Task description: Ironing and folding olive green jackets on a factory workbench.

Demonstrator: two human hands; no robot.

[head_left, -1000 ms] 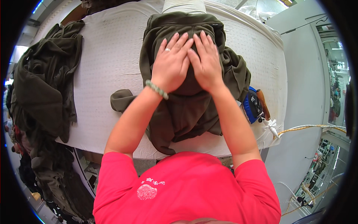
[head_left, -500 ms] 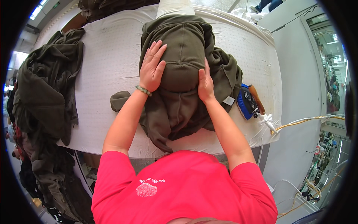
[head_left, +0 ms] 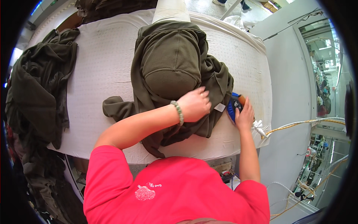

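Observation:
A dark olive garment (head_left: 169,56) is draped over a padded, rounded form on the table, its rounded part smooth and its loose folds spreading toward me and to the right. Over its near right side is my left hand (head_left: 194,105), with a beaded bracelet at the wrist; the fingers are curled and their undersides hidden, so anything in them cannot be seen. To the right, my right hand (head_left: 245,115) is closed round the wooden handle of a blue and black iron (head_left: 234,105), which rests on the table beside the garment. A small white label (head_left: 220,107) shows on the fabric.
The table (head_left: 100,56) has a white padded cover. More dark olive garments (head_left: 41,86) hang over its left edge, and a dark pile (head_left: 112,9) lies at the far left. A yellowish hose and cable (head_left: 294,122) run rightward from the iron, past a grey cabinet (head_left: 289,74).
Both hands have left the rounded part of the garment. My right hand has moved right and taken hold of the iron's handle; my left has swung rightward and nearer over the folds.

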